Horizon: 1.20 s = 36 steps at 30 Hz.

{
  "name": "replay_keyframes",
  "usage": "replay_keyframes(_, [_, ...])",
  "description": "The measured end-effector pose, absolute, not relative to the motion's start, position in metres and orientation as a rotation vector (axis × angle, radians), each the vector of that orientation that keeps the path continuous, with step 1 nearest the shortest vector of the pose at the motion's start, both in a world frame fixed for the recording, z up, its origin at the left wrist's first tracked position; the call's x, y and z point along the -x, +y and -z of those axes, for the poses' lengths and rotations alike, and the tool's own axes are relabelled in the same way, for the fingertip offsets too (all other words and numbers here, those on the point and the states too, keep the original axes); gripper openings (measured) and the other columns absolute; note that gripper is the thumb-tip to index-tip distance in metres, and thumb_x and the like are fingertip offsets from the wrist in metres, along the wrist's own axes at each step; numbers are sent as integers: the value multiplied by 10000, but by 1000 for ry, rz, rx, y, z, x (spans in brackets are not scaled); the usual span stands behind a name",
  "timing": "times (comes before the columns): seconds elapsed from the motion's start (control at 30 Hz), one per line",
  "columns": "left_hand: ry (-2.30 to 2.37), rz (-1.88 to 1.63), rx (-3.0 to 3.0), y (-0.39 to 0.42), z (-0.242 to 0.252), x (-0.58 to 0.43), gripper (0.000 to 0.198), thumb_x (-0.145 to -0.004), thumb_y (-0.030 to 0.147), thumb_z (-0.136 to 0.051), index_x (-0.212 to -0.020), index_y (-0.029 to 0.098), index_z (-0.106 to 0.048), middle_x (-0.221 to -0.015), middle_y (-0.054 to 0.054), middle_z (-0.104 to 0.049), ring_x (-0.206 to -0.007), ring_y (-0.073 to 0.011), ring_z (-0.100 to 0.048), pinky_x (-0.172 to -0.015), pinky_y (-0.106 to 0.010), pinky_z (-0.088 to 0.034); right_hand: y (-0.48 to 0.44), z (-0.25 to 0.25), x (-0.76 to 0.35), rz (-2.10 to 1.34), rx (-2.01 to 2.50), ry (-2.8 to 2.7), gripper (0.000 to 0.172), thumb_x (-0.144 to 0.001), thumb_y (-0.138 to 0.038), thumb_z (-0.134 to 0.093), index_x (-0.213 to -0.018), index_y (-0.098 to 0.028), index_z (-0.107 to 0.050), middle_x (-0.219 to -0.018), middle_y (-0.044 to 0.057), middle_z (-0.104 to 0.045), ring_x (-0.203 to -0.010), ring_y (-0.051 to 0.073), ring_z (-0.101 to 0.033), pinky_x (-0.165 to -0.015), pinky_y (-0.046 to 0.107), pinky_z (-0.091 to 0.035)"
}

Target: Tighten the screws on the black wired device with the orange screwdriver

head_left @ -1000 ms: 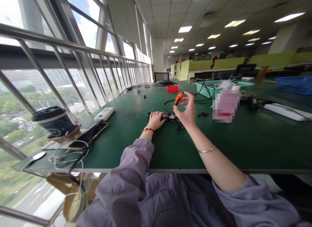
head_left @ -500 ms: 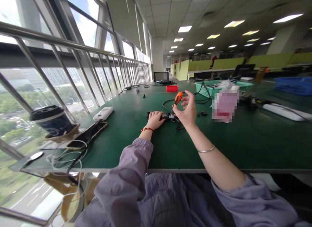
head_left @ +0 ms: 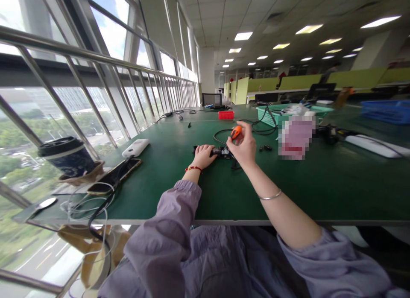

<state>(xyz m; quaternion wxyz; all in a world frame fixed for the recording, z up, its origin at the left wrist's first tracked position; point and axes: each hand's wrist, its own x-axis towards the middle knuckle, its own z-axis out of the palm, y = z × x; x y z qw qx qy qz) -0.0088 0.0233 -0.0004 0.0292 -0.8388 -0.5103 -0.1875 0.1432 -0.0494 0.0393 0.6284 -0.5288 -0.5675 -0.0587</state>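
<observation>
Leftmost, near the left edge of the green surface (head_left: 224,200), a dark cup (head_left: 72,161) with a black lid sat in a brown moulded holder (head_left: 98,170) that hid its base. A flat phone (head_left: 113,178) lay beside it, partly covered by a black cable (head_left: 102,208), and a smooth, rounded white block (head_left: 136,148) lay just beyond. Midway along the surface, back from its front edge, the left hand (head_left: 205,156) lay over a black device (head_left: 225,153), covering much of it; whether those fingers closed around it or only pressed it could not be told. The device's uncovered part looked hard and jointed, its details too small to read. Above it, the right hand (head_left: 245,145) pinched an orange screwdriver (head_left: 236,133) by its bulbous handle, the thumb and fingers hiding part of it and the tip hard to make out. Small black pieces (head_left: 265,148) lay just to the right. Farther over, pixelation obscured a pink item (head_left: 297,135) in front of a latticed green basket (head_left: 262,114). Towards the surface's far right corner, a blurred blue basket (head_left: 384,112) was cut off.
</observation>
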Motion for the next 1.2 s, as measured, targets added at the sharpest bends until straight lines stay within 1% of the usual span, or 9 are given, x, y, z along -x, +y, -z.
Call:
replay_keyframes(0.07, [-1568,584,2586,24,1,9,421,-863,368,-511,-1261,234,-496,-1294,-71,-524,-1263,-241,-392,-1128,-438,-193,-49,-39,-144,179,1174,-1273,643,-666,-358,-596,-1259,-190,-411,-978,56,-605,-721,159,-542,-640,287,-445])
replay_keyframes(0.13, [-1565,591,2590,24,1,9,417,-862,366,-510,-1259,239,-496,-1292,-68,-524,-1260,-240,-394,-1127,-436,-194,-49,-39,-146,176,1214,-1252,676,-658,-415,-609,-1263,-192,-404,-938,43,-599,-686,154,-532,-608,282,-431])
replay_keyframes(0.27, [-1571,599,2592,23,1,9,409,-862,365,-510,-1254,249,-496,-1293,-68,-524,-1260,-243,-394,-1124,-445,-194,-53,-41,-145,120,1355,-1272,519,-691,-497,-578,-1122,-213,-531,-689,-25,-562,-621,152,-530,-563,248,-367])
replay_keyframes(0.37, [-1575,583,2591,22,0,9,417,-865,372,-506,-1260,240,-493,-1297,-66,-522,-1262,-239,-389,-1124,-433,-194,-55,-42,-143,121,1427,-1301,298,-736,-464,-534,-887,-221,-616,-654,-11,-575,-628,152,-529,-564,237,-339])
replay_keyframes(0.43, [-1577,573,2592,22,0,9,422,-865,374,-507,-1264,238,-489,-1297,-63,-522,-1262,-235,-388,-1124,-426,-194,-55,-42,-142,118,1470,-1293,235,-748,-427,-516,-812,-228,-625,-675,2,-598,-643,158,-533,-567,239,-335])
replay_keyframes(0.63, [-1580,568,2595,21,-2,9,419,-864,365,-512,-1264,242,-486,-1293,-66,-524,-1267,-236,-387,-1126,-432,-186,-48,-41,-148,-89,1685,-1245,241,-718,-453,-509,-652,-239,-598,-603,24,-570,-593,197,-521,-538,270,-332])
replay_keyframes(0.73, [-1584,567,2593,21,-1,8,421,-863,361,-517,-1265,239,-486,-1294,-67,-524,-1272,-236,-385,-1129,-431,-183,-46,-43,-153,-96,1614,-1163,197,-689,-400,-514,-585,-237,-554,-558,17,-540,-570,193,-508,-536,275,-339])
replay_keyframes(0.87, [-1574,569,2593,23,0,9,416,-864,364,-513,-1261,243,-486,-1290,-65,-526,-1267,-234,-391,-1129,-435,-186,-48,-46,-157,-26,1512,-1001,164,-695,-336,-481,-569,-236,-510,-542,5,-513,-572,183,-497,-551,276,-350])
replay_keyframes(1.2, [-1559,593,2599,25,2,10,404,-859,363,-514,-1250,266,-491,-1281,-66,-527,-1266,-246,-393,-1128,-458,-185,-49,-45,-156,-27,1481,-1008,164,-685,-326,-485,-548,-235,-495,-522,-1,-502,-564,178,-490,-534,270,-339])
